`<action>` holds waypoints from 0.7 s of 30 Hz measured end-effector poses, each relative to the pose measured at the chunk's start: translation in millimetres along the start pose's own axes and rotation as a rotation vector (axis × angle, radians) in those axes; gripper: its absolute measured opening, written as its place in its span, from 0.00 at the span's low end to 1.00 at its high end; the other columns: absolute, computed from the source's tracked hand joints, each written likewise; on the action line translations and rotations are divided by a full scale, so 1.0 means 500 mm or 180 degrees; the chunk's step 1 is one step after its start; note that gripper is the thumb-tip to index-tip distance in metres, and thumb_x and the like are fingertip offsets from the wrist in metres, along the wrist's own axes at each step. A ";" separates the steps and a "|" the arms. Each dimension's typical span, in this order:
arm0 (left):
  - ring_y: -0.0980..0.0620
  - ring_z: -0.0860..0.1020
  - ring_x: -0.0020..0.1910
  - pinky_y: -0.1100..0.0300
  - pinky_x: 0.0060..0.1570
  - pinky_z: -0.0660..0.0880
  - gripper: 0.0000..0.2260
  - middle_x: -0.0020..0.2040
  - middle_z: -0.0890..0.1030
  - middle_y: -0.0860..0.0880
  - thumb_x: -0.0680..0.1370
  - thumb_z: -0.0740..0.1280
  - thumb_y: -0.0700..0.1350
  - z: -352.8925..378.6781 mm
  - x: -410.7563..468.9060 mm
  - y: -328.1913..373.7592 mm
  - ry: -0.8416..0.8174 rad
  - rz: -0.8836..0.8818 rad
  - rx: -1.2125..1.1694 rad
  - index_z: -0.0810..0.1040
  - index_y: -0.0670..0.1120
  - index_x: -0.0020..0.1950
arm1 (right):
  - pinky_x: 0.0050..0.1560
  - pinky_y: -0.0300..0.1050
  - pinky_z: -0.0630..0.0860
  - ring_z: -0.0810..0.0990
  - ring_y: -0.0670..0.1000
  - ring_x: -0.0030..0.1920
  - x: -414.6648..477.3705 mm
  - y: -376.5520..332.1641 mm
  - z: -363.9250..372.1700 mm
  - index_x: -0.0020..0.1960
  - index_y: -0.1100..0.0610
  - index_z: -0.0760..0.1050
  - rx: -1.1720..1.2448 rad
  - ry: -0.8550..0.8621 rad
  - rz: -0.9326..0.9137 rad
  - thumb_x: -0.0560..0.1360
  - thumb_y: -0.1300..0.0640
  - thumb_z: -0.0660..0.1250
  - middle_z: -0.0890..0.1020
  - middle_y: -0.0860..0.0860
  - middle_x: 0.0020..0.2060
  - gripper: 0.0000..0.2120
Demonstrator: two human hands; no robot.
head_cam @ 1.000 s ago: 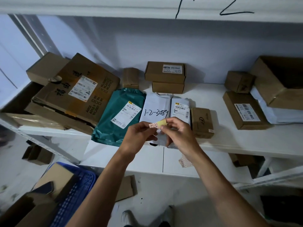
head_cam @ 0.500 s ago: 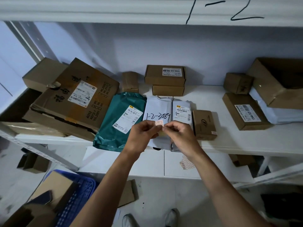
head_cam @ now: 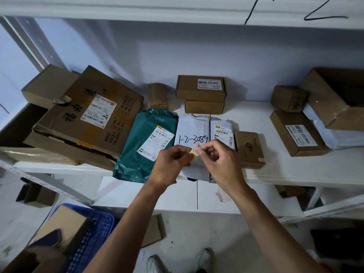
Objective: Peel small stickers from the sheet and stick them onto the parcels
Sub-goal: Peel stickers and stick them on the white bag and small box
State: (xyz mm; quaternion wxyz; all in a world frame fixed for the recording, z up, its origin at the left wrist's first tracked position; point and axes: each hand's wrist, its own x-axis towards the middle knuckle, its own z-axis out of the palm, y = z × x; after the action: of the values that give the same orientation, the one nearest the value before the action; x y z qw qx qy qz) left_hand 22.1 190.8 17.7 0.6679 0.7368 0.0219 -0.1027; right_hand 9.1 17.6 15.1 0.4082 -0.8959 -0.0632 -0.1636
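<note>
A: Where is the sticker sheet at this moment?

B: At the centre of the frame, held in the air between both hands, in front of the white mailer (head_cam: 192, 133) with "1-2-3089" handwritten on it. The left hand (head_cam: 171, 166) pinches the yellowish sticker sheet (head_cam: 194, 154) from below, thumb and forefinger closed on it. The right hand (head_cam: 220, 161) has its fingertips (head_cam: 201, 151) closed narrowly on the sheet's upper edge, where a small pinkish sticker (head_cam: 198, 147) sits.

A: So the peel is under way?

B: It looks so, though whether the sticker has lifted off the backing is too small to tell.

A: How should the person do it well?

B: Probably by keeping the left pinch firm near the sticker so the backing does not bend along, and drawing the corner back slowly at a low angle. Touching only a corner would spare the glue.

A: And the target?

B: The parcels lie on the white shelf (head_cam: 256, 119): the green mailer (head_cam: 137, 146) at centre left, the white one directly behind the hands. A flat, unprinted patch would likely hold best.
</note>
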 end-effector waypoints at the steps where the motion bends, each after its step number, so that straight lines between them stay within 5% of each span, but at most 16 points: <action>1: 0.53 0.81 0.40 0.46 0.52 0.79 0.03 0.45 0.86 0.43 0.77 0.72 0.40 -0.001 0.002 0.000 -0.0003 0.0033 0.0114 0.85 0.43 0.49 | 0.36 0.43 0.78 0.79 0.43 0.36 0.000 -0.001 -0.001 0.49 0.54 0.81 -0.0126 0.0000 -0.0188 0.77 0.54 0.72 0.84 0.43 0.42 0.04; 8: 0.45 0.82 0.43 0.50 0.48 0.78 0.03 0.40 0.85 0.45 0.77 0.71 0.41 -0.013 0.020 0.010 -0.0320 0.0355 0.0812 0.81 0.43 0.45 | 0.40 0.42 0.77 0.75 0.39 0.39 0.013 0.000 -0.009 0.60 0.48 0.81 -0.0141 -0.0578 -0.0094 0.76 0.48 0.70 0.79 0.42 0.45 0.13; 14: 0.42 0.84 0.39 0.47 0.52 0.79 0.07 0.41 0.86 0.41 0.76 0.72 0.37 -0.017 0.027 0.029 -0.0264 0.0043 -0.0211 0.79 0.39 0.53 | 0.41 0.54 0.79 0.79 0.52 0.35 0.028 -0.012 -0.013 0.48 0.61 0.82 0.1251 -0.0783 0.1037 0.77 0.60 0.72 0.85 0.54 0.40 0.04; 21: 0.47 0.84 0.42 0.54 0.52 0.79 0.05 0.43 0.86 0.39 0.76 0.73 0.38 0.015 0.007 0.009 -0.0159 0.0118 -0.0099 0.83 0.36 0.48 | 0.32 0.44 0.77 0.72 0.50 0.28 0.028 -0.010 -0.014 0.46 0.62 0.82 0.1986 -0.0630 0.1637 0.77 0.57 0.73 0.82 0.55 0.34 0.07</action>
State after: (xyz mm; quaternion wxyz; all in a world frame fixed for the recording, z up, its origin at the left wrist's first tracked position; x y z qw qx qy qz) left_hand 25.2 182.4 20.8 0.6814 0.7238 -0.0067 -0.1083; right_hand 19.3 15.6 27.9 0.6796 -0.7273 0.0772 0.0576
